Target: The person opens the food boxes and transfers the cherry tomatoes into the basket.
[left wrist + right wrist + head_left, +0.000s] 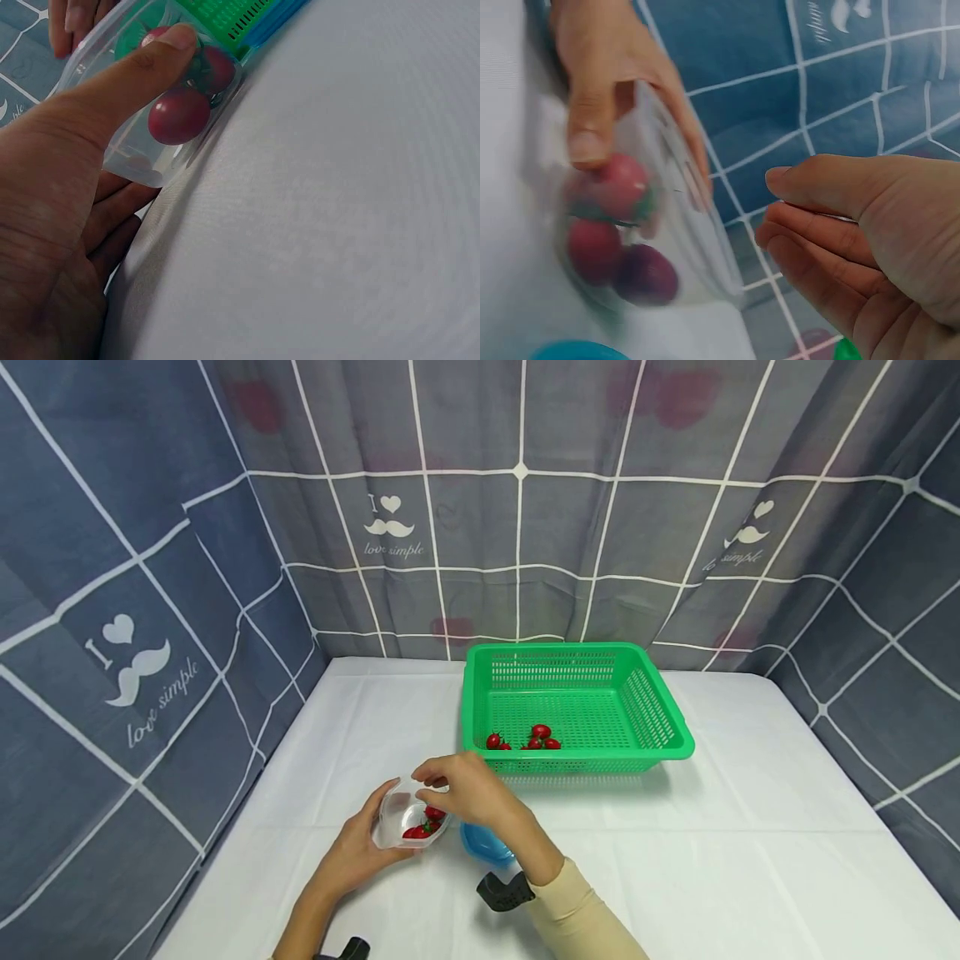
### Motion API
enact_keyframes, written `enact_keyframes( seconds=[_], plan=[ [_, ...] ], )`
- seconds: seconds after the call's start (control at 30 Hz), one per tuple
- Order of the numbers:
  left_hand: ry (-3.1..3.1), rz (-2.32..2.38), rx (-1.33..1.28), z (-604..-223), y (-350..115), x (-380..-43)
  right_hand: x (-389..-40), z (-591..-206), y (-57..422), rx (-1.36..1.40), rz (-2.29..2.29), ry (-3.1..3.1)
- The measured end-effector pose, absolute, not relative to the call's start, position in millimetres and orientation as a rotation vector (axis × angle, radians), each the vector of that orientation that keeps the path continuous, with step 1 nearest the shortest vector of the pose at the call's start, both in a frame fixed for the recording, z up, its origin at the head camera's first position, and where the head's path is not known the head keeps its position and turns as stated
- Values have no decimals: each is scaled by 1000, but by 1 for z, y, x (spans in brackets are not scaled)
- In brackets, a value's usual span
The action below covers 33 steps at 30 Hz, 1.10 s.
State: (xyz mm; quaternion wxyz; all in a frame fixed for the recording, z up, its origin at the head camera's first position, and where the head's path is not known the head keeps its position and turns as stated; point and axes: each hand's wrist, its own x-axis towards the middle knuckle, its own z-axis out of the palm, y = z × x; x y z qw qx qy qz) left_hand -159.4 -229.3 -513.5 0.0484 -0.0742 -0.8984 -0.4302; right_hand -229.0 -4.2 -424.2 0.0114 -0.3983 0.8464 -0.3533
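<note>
My left hand [357,853] clasps the clear plastic container [387,832], best kept steady without squeezing its cherry tomatoes [417,832], while my empty right hand [472,789] curves loosely close beside it, and more tomatoes [541,732] lie in the green basket [585,755] beyond.

Head looks down; close wrist views share container [397,817].

- From here I see a white-covered table [750,843], lightly creased across its top.
- Toward its far edge I make out a green slotted basket [600,755], standing upright.
- Nearer my side, below the basket's left end, I see a blue plastic piece [484,843], partly hidden.
</note>
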Motion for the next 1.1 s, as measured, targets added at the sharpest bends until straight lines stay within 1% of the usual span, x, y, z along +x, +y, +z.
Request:
enact_keyframes(
  seconds=[0.33,0.6,0.9,1.1],
  plan=[
    [-2746,-1322,-216,-511,-232,-159,-222,-443,-30,-1364,-858,2701],
    [-2742,-1334,-216,-515,-234,-158,-214,-453,-44,-1338,-690,2771],
    [-2758,-1339,-198,-514,-231,-157,-209,-455,-49,-1307,-616,2818],
    [-2758,-1337,-204,-514,-231,-158,-209,-454,-49,-1354,-590,2824]
  ],
)
